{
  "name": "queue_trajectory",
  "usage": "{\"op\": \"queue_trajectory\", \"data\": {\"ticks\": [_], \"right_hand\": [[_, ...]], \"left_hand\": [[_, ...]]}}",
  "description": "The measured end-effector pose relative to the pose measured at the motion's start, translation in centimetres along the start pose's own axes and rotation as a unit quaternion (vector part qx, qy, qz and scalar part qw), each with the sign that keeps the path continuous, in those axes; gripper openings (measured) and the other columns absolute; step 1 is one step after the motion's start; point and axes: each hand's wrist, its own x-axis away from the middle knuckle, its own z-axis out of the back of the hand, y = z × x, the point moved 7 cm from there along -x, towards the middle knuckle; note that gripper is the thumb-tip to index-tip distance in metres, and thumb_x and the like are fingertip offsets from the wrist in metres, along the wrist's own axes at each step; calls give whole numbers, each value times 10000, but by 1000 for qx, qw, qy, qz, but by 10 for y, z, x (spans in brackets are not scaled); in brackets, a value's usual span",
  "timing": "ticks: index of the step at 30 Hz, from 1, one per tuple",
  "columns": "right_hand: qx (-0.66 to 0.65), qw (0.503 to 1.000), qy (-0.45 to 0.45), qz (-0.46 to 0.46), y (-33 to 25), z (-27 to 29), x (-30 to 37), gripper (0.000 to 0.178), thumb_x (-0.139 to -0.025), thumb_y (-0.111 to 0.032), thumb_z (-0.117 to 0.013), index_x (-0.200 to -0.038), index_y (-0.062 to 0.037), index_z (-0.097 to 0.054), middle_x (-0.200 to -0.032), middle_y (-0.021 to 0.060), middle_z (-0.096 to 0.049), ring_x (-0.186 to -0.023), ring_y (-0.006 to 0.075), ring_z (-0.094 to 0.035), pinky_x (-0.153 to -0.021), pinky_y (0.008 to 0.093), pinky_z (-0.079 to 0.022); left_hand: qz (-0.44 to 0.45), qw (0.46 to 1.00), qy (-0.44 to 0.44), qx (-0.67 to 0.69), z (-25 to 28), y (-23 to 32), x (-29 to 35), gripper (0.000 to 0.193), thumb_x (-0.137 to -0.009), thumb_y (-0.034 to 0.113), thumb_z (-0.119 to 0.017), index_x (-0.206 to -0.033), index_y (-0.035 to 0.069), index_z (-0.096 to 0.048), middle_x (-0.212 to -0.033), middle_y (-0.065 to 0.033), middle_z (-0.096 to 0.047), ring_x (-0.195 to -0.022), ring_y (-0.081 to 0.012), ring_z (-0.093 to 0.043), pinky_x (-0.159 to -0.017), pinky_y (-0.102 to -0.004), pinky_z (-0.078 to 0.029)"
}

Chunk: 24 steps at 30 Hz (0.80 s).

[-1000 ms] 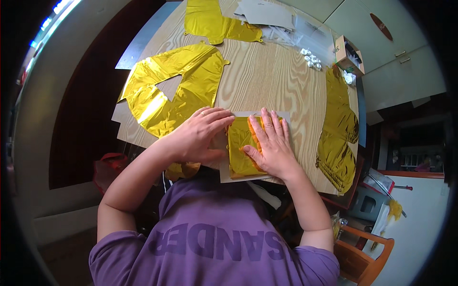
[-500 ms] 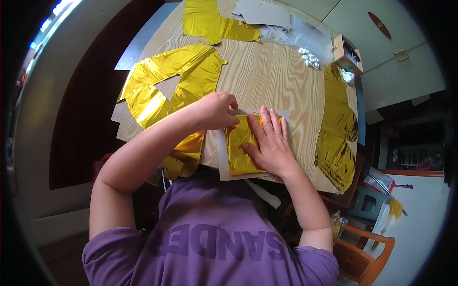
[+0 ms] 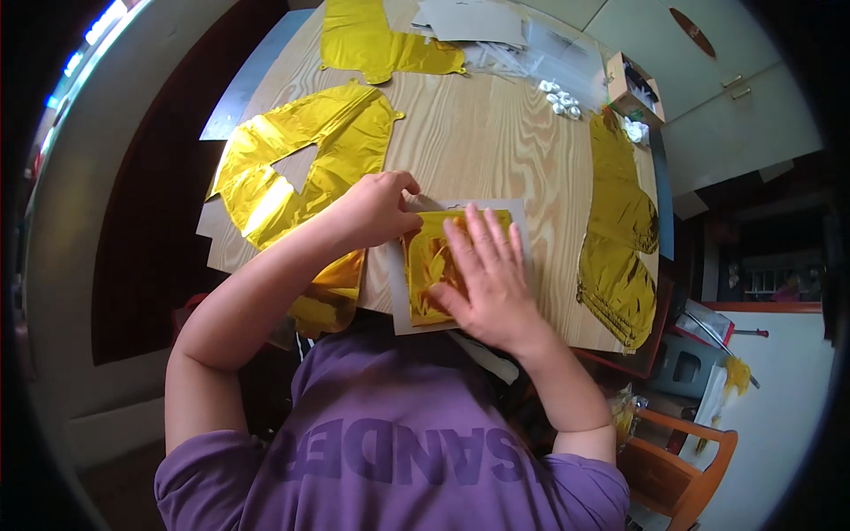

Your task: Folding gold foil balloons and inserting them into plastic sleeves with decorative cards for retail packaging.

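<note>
At the folded gold foil's 10 o'clock, left hand curls, can't tell if gripping; right hand's splayed, empty: I'd smooth outward.

Left fingers curled, right fingers spread

– What's the finish near the middle?
– On my feed I see folded gold foil, metallic, glossy and creased, over a backing sheet that looks like smooth, matt card.
– And around it?
– I've got a wood-grained table with a low sheen, a crinkled, mirror-bright foil piece on the left, clear shiny plastic sheets far right, and a matt cloth shirt at the near side.
</note>
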Motion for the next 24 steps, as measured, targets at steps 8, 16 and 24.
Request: {"op": "queue_trajectory", "data": {"ticks": [8,16,24], "right_hand": [[-33,998,5,-45,13,-17,9,754,-969,-465,-577,-1554,-57,-331,-1621,264,-216,-1502,446,-200,-1208,610,-102],[46,997,4,-68,71,-14,2,740,-991,-500,-508,-1551,-49,-333,-1609,266,-253,-1488,431,-242,-1202,602,-139],[68,987,18,-142,73,-13,10,761,-987,-477,-512,-1580,-66,-271,-1627,250,-222,-1495,432,-228,-1205,606,-116]], "left_hand": [[-164,946,204,-193,-25,37,61,722,-829,314,-769,-1416,29,-463,-1369,-196,-518,-1286,-379,-487,-1048,-490,-406],[-155,946,164,-233,-77,18,58,984,-876,646,-594,-1526,-38,-317,-1591,-304,-256,-1492,-480,-213,-1209,-567,-179],[-271,909,154,-275,-66,54,35,999,-871,694,-543,-1502,-60,-362,-1595,-297,-265,-1509,-457,-192,-1214,-584,-131]]}}
